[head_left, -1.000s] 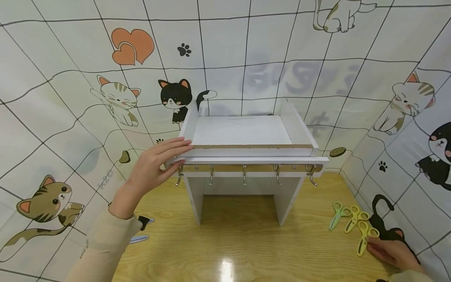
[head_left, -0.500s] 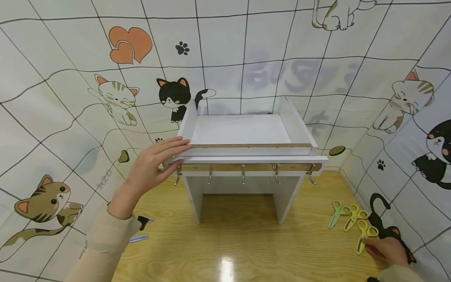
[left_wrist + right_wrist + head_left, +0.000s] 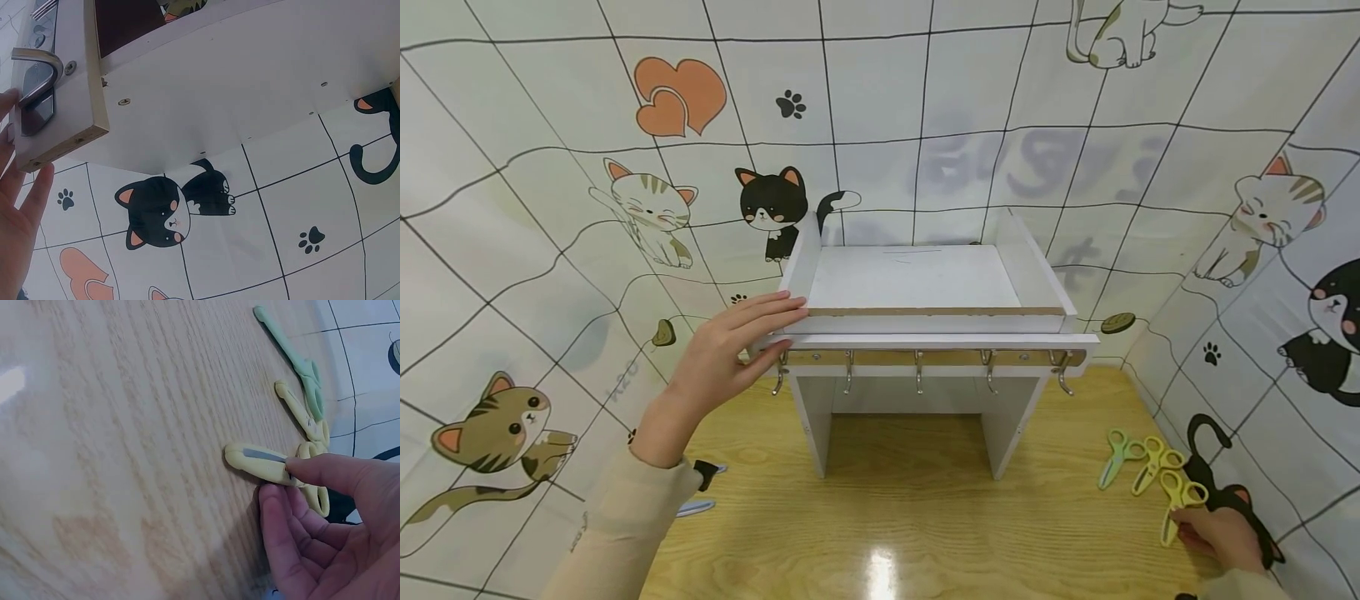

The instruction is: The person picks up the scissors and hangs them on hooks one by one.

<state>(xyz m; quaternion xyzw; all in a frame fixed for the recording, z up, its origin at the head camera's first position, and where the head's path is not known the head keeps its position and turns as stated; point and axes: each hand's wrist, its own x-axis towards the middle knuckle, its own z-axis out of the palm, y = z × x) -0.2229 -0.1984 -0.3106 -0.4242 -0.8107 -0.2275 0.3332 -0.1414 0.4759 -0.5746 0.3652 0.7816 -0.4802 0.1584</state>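
Note:
On the left end of a white hook shelf [image 3: 917, 279] rests my left hand [image 3: 722, 342], with straight fingers over the side board and the thumb along the front edge. In the left wrist view, fingertips [image 3: 42, 187] touch the board's end beside a metal hook [image 3: 53, 69]. At the right of the table, my right hand [image 3: 1225, 533] pinches yellow scissors [image 3: 1180, 492] by the blade part. The right wrist view shows the thumb on top and the other fingers curled beneath these scissors [image 3: 250, 456], close over the wood.
Another yellow pair of scissors [image 3: 1157, 462] and a green pair [image 3: 1120, 458] lie just beyond the held ones. Several metal hooks [image 3: 919, 379] hang along the shelf front. A light-blue object [image 3: 696, 507] lies partly behind the left sleeve. Cat-patterned cloth walls [image 3: 880, 100] surround the wooden table [image 3: 925, 517].
My right hand has shifted slightly left, its fingers now further over the yellow scissors. The left hand and the shelf have stayed in place.

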